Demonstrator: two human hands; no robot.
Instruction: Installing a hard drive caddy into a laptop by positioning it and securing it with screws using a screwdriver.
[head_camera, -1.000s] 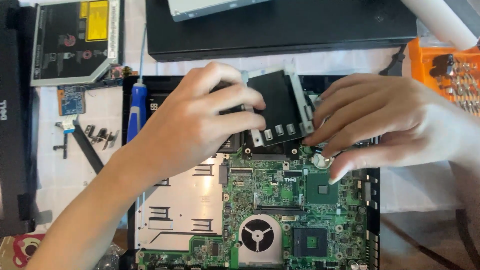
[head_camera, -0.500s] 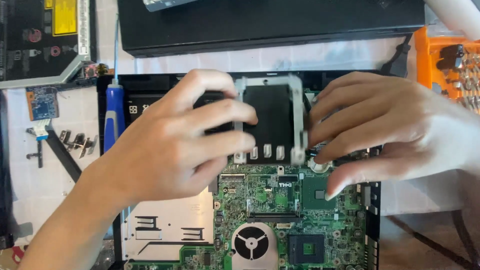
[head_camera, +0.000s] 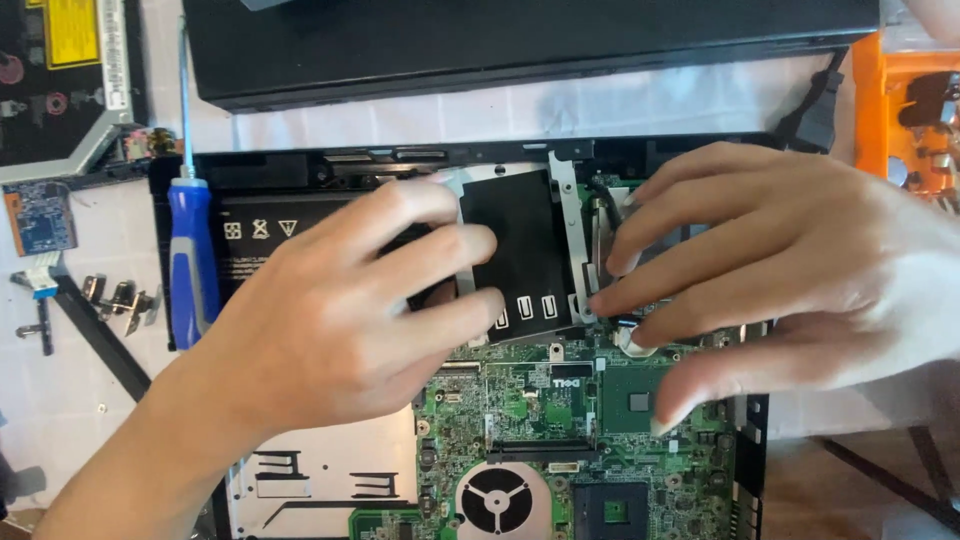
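Opened laptop base (head_camera: 480, 470) fills the middle of the white counter (head_camera: 60, 420), green circuit board (head_camera: 560, 420) exposed, round fan (head_camera: 497, 500) at 6 o'clock. Closed black laptop lid or second unit (head_camera: 520, 40) lies across 12 o'clock. Disc drive (head_camera: 60, 70) at 10 o'clock, orange parts tray (head_camera: 915, 110) at 2 o'clock. Blue-handled screwdriver (head_camera: 190, 255) at 9 o'clock just beside the base, loose screws and brackets (head_camera: 118, 298) further left, small blue circuit card (head_camera: 42, 215) above them.

Black drive in its metal bracket (head_camera: 520, 250) sits in the bay at the upper middle of the base, roughly level. Left hand (head_camera: 330, 330) has fingers laid over the drive's left edge, grip closed on it. Right hand (head_camera: 790, 270) is at 3 o'clock, fingertips (head_camera: 605, 300) pressing the bracket's right rail; whether it is pinching or only pushing, cannot tell.

Risks, judged: drive tilting and jamming in the bay if one side is pushed harder; thumb of right hand sits low over the board near the white connector (head_camera: 632, 340), could snag or bend it; a slip could scrape components; loose screws near the edge could get knocked off
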